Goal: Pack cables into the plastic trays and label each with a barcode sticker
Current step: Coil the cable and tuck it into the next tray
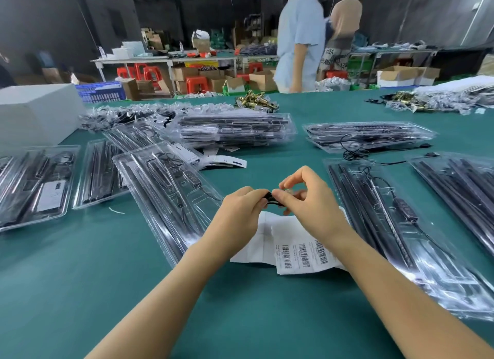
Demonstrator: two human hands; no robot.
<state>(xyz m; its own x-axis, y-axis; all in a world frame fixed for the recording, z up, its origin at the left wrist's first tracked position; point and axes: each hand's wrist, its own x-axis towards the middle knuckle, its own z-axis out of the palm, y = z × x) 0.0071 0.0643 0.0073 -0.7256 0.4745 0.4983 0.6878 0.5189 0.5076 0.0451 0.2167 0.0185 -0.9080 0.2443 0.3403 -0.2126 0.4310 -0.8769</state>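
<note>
My left hand [240, 211] and my right hand [312, 206] meet above the green table, both pinching a small black cable bundle [270, 198] between their fingertips. Under my hands lies a white sheet of barcode stickers [302, 251], partly peeled. A clear plastic tray [160, 198] with black strips and a cable sits just left of my hands. Another clear tray [387, 219] with a black cable and controller lies to the right.
More filled clear trays lie at the left [34, 187], far right [459, 187] and in stacks at the middle back [235, 131] and right back [369, 135]. A white box [34, 110] stands at the back left. Two people [302, 37] stand beyond the table.
</note>
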